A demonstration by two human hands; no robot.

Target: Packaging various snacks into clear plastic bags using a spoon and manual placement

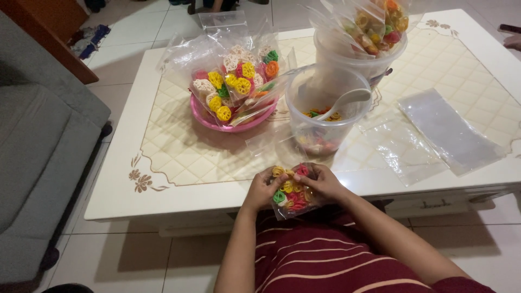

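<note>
Both my hands hold one small clear bag of colourful wheel-shaped crackers (292, 194) at the near edge of the white table (179, 190). My left hand (262, 187) grips the bag's left side and my right hand (323, 182) grips its top right. Just beyond them stands a clear plastic tub (325, 111) with a few crackers at the bottom and a white spoon (347, 99) leaning inside. A pink bowl (230, 123) piled with filled cracker bags sits to the far left.
A larger clear tub (355, 57) with more filled bags stands at the back. Empty clear bags (448, 130) lie flat on the right of the table. A grey sofa (38, 135) is on the left. Another person's hand (513, 40) shows at the far right edge.
</note>
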